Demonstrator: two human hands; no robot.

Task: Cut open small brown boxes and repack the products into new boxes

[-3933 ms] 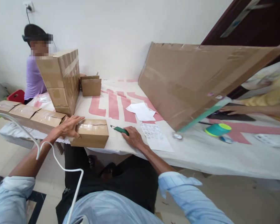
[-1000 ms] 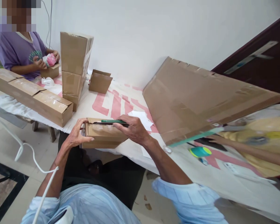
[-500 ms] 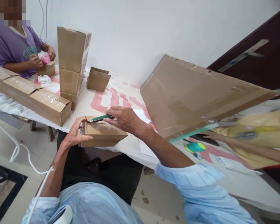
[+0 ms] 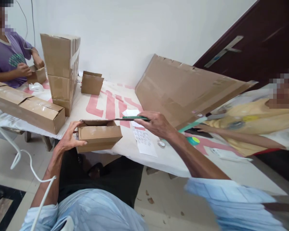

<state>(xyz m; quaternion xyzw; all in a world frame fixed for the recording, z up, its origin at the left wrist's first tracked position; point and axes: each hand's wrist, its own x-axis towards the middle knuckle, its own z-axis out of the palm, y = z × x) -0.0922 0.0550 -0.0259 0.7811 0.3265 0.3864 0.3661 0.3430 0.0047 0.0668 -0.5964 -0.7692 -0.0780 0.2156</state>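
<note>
My left hand [image 4: 70, 137] grips the left end of a small brown cardboard box [image 4: 100, 138] at the table's front edge, thumb on the near side. A gap shows along the box top, where the far flap stands slightly raised; the contents are hidden. My right hand [image 4: 157, 123] is closed around a green utility knife [image 4: 132, 118], held level to the right of the box and pointing left. Its thin dark blade end lies close to the box's raised flap; whether they touch I cannot tell.
Tall stacked cartons [image 4: 59, 64] and a row of taped boxes [image 4: 38, 109] stand left. An open box [image 4: 92, 84] sits behind. A large cardboard sheet [image 4: 183, 86] leans at right. Printed paper [image 4: 144, 141] lies on the table. One person works at left, another sits at right.
My right hand with the utility knife has moved right, off the box top. The box's top seam now gapes. The view has turned somewhat to the right.
</note>
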